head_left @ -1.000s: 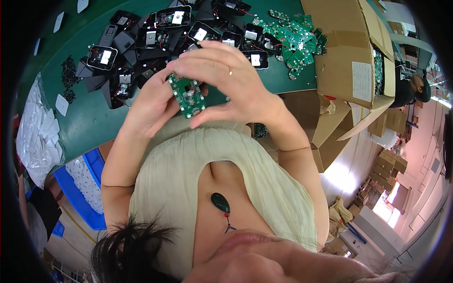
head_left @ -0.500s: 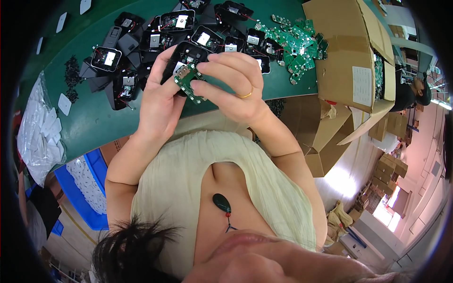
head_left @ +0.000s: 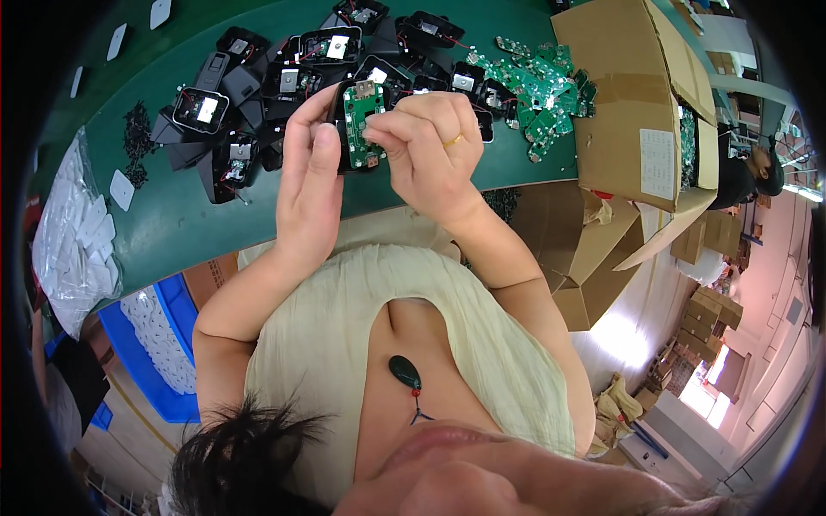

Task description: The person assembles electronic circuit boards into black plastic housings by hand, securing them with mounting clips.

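In my left hand point(head_left: 311, 176) is a black plastic housing point(head_left: 343, 159), its fingers and thumb wrapped along the left side. A green circuit board point(head_left: 354, 129) lies face up in the housing's opening, with metal connectors at its top and bottom ends. My right hand point(head_left: 437, 150), a ring on one finger, is closed at the board's right edge. Its thumb and fingertips are pinched together there; whether they grip the board or some small part is hidden. Beyond both hands, several open black housings point(head_left: 202, 110) with boards and wires inside crowd the green table point(head_left: 232, 228).
Loose green circuit boards point(head_left: 546, 99) are heaped on the right, beside a cardboard box point(head_left: 615, 112). Small black parts point(head_left: 138, 142) and a white plate point(head_left: 121, 189) lie at the left, near a clear bag of white pieces point(head_left: 73, 241). A blue bin point(head_left: 151, 378) stands below the table edge.
The circuit board has turned from a tilted position above the housing to lying lengthwise in its opening. My right hand has drawn its fingers together at the board's right edge.
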### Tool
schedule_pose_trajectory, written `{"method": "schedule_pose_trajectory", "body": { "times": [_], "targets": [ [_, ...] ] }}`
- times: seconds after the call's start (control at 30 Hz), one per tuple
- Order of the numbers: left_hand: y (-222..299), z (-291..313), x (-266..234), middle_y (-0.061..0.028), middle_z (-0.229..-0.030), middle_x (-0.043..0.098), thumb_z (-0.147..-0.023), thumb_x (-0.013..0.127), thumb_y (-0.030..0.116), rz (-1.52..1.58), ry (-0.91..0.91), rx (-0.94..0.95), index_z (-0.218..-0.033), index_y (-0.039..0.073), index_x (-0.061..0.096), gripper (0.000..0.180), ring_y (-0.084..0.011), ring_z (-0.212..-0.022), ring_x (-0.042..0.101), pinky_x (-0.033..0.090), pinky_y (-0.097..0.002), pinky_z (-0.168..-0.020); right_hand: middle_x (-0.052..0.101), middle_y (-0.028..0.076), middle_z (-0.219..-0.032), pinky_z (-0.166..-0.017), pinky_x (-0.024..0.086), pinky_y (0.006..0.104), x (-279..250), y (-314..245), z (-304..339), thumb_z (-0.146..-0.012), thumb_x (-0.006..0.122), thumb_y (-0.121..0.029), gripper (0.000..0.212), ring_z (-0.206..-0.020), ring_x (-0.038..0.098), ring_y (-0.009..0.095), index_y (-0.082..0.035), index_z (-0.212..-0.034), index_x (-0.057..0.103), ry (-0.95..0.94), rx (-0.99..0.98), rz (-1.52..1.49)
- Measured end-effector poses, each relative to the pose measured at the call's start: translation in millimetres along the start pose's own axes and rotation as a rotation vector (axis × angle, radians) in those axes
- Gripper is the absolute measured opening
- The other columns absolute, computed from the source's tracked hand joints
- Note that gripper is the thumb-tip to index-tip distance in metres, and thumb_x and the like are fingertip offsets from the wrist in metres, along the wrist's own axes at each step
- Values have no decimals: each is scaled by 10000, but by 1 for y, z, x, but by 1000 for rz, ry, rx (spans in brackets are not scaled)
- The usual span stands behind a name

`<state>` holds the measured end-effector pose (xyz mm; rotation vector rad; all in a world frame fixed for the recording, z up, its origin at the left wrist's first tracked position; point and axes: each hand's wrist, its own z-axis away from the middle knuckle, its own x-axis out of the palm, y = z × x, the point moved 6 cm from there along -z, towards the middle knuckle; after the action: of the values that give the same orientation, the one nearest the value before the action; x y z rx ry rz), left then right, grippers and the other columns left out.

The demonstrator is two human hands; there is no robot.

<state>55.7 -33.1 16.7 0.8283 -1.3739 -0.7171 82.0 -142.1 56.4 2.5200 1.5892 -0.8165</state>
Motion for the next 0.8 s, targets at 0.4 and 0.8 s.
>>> {"method": "schedule_pose_trajectory", "body": {
  "times": [0.4, 0.8],
  "targets": [
    [3, 1, -3, -71, -1109, 450, -919, 425, 142, -139, 54, 113, -1235, 26, 298, 360, -109, -970, 446, 368, -251, -849, 507, 53, -757, -546, 408, 302, 7, -8, -1, -617, 655, -61, 199, -675, 493, 216, -58, -786, 550, -82, 45, 4],
    [9, -13, -4, -74, -1082, 497, -876, 467, 62, -42, -30, -88, -1181, 0, 412, 316, -119, -994, 492, 401, -248, -858, 429, 102, -1164, -822, 416, 294, 21, 15, 11, -767, 629, -67, 527, -999, 461, 194, -29, -1236, 393, -221, 636, -907]
  ]
}}
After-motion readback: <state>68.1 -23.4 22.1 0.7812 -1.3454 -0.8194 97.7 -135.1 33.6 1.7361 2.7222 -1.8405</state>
